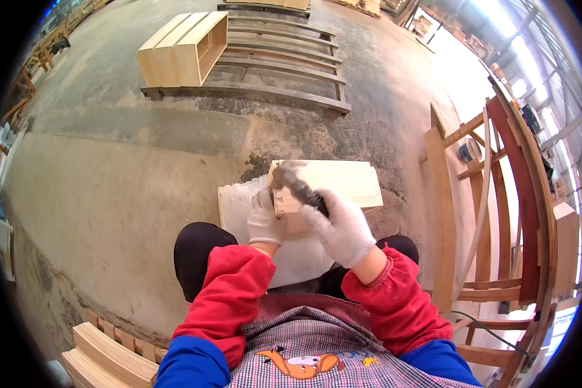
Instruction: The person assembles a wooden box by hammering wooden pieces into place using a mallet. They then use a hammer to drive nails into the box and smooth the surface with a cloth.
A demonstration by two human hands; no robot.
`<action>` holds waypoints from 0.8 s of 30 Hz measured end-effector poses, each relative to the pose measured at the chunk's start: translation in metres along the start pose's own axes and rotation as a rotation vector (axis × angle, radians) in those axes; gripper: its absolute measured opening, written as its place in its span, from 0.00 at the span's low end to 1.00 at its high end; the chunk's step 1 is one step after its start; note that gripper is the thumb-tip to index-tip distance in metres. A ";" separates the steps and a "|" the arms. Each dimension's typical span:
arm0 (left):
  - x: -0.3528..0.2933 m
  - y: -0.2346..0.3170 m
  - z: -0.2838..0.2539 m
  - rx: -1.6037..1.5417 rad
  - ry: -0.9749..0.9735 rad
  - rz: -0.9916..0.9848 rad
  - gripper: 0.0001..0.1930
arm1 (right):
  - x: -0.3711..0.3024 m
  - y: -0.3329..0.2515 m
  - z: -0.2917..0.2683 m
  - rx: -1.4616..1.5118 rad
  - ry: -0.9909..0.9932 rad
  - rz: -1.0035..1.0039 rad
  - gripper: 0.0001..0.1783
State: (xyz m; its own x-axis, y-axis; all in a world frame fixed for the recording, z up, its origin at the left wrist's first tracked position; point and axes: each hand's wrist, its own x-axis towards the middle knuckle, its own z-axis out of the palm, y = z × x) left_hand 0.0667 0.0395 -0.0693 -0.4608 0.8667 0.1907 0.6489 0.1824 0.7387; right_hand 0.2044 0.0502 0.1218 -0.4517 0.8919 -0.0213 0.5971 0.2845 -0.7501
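Note:
A pale wooden box (pixel 349 184) with interlocking corner joints lies before my knees, on a white, sheet-like pad (pixel 233 200). My left hand (pixel 265 220), in a white glove, grips the box's left end; its fingertips are partly hidden there. In my right hand (pixel 344 229), also gloved, is a hammer (pixel 299 187), held by its dark handle. The hammer's head, slightly blurred, is over the box's upper left corner, close to my left hand. Whether it touches the wood I cannot tell.
Beyond, a slatted wooden pallet (pixel 278 97) carries a larger slatted wooden box (pixel 184 48) on its left end. A wooden frame rack (pixel 443 220) stands along my right. Stacked boards (pixel 110 355) lie at the lower left. Around me is a stained concrete floor (pixel 123 187).

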 end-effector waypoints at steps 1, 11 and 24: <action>0.001 -0.002 0.002 -0.011 0.017 0.020 0.37 | 0.001 -0.013 -0.006 0.103 0.039 -0.005 0.17; 0.007 -0.005 0.008 -0.015 0.090 0.115 0.37 | 0.025 0.020 0.008 -0.033 0.035 -0.048 0.16; -0.003 -0.006 0.005 -0.054 0.031 0.055 0.37 | 0.028 0.004 0.003 0.046 0.000 0.055 0.17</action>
State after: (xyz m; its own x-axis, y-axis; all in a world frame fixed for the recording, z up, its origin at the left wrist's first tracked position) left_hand 0.0675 0.0388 -0.0774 -0.4445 0.8598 0.2512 0.6403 0.1088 0.7604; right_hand 0.1922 0.0756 0.1166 -0.4189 0.9058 -0.0638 0.5901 0.2182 -0.7773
